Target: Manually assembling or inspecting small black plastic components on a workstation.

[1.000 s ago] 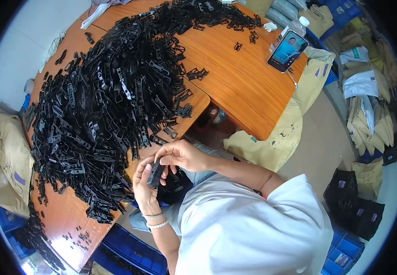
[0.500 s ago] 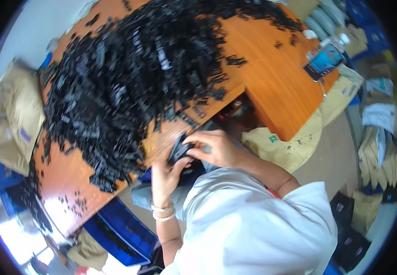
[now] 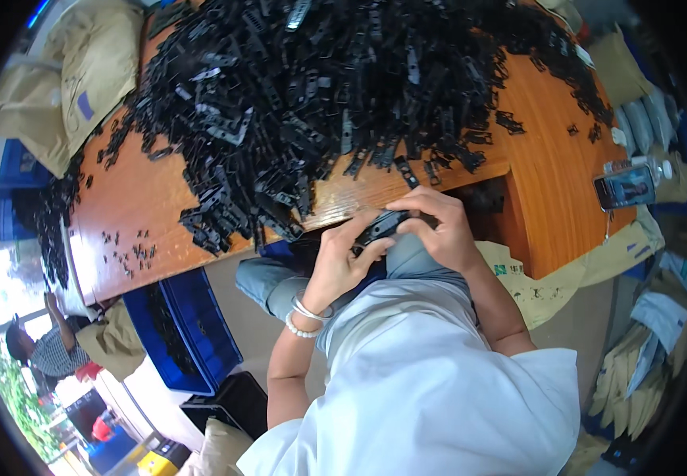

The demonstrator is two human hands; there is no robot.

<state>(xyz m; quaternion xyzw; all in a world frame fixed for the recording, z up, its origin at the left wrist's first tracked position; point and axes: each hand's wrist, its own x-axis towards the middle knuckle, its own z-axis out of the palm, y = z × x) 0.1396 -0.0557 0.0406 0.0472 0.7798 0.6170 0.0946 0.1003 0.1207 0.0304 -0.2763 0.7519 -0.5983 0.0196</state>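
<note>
A small elongated black plastic part (image 3: 381, 228) sits between my two hands, just off the table's near edge. My left hand (image 3: 338, 260) pinches its left end with thumb and fingers; a bangle and a white bead bracelet circle that wrist. Gripping the other end, my right hand (image 3: 444, 228) has its thumb and index finger on the part. What exactly the part is, I cannot make out. A large heap of similar black plastic parts (image 3: 280, 119) spreads over the wooden table (image 3: 550, 159) beyond my hands, with one loose piece (image 3: 407, 172) near the edge.
A phone (image 3: 625, 189) stands at the table's right side by a clear bottle (image 3: 661, 169). Blue bins (image 3: 210, 333) sit below the table's left edge. Paper sacks (image 3: 97, 63) lie at far left, and small bits (image 3: 130, 252) are scattered there. Another person (image 3: 46, 349) is at lower left.
My view has swung, so the table and heap now sit higher and farther right. The black part, upright between my hands before, now lies more sideways, with both hands still on it.
</note>
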